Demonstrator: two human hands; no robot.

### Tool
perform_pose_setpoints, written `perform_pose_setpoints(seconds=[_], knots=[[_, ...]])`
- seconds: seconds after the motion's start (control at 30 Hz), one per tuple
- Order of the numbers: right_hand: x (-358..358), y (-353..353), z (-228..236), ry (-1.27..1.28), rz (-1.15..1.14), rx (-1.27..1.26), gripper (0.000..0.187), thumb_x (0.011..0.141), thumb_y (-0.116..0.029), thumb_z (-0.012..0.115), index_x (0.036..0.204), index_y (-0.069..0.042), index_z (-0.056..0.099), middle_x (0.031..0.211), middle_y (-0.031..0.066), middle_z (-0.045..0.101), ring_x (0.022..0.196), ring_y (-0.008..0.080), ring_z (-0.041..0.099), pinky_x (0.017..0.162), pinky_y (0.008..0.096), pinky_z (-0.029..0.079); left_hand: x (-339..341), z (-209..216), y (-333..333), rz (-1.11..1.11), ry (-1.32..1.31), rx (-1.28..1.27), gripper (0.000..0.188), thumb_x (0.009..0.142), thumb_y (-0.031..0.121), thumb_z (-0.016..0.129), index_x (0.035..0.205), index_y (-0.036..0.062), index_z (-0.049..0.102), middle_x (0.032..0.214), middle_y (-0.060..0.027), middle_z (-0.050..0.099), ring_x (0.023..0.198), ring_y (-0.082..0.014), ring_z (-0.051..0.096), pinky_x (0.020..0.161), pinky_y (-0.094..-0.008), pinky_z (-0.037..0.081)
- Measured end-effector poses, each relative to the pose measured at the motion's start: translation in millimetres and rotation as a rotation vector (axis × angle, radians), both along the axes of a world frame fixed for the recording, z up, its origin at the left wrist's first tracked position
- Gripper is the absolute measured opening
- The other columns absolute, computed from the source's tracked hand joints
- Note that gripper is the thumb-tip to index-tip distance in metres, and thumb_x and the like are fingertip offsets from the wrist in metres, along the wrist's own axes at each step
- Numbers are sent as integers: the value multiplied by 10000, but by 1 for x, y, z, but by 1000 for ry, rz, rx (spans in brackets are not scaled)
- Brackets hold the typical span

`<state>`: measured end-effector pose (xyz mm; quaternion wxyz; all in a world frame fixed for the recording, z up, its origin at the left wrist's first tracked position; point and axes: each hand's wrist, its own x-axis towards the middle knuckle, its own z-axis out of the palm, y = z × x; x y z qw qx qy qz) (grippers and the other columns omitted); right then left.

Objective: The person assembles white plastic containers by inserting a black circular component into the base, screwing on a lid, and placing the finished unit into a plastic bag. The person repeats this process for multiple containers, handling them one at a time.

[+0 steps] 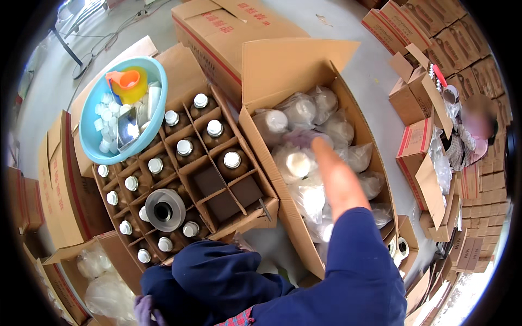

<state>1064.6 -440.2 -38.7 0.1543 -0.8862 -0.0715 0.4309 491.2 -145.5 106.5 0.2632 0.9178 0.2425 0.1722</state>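
Note:
My right hand (302, 137), in a purple glove, reaches into an open cardboard box (293, 233) among several round, pale things (298, 163) wrapped in clear plastic bags. Its fingers are blurred, so whether it grips one is not clear. By my knee at the lower left, my left hand (147, 311), also gloved, hangs with fingers apart and holds nothing. Between them stands a divided carton (243, 221) with brown bottles (232, 160) topped by white caps. Some cells near its right corner hold no bottle. A translucent round piece (165, 211) with a dark centre sits among the bottles.
On the carton's far left corner rests a light-blue basin (87, 130) with white caps, an orange scoop (126, 80), a yellow container and a phone (128, 129). Closed cartons (228, 32) stand behind. At lower left is a box of clear bags (109, 293). Another person (473, 136) works at far right.

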Motion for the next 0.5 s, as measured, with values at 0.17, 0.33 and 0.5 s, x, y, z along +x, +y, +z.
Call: perform_pose_setpoints(seconds=[0.17,0.33,0.5], knots=[[47,-45,-58,-388,463,-334,372,862,-333,603,1152,-141,736,1213,138,710,1201,279,633,972,402,515,-6,-2,21,683,-106,-352,265,1020,141,603,1160,-67,687,1139,-160,708,1071,-238,634,984,-380,491],[49,-77,-190,-524,618,-513,520,866,-346,648,1319,-91,638,1359,120,639,1286,308,582,1066,454,449,28,-15,33,322,-160,-248,208,935,48,604,1095,-54,690,1053,-156,710,1032,-296,654,963,-408,505],[8,-28,-46,-524,407,-448,909,795,-464,732,1524,-64,363,1388,209,596,1287,340,576,1079,443,448,-61,-33,62,219,-147,-35,217,993,-1,519,1146,-67,658,1147,-162,683,1087,-267,636,967,-365,504]])
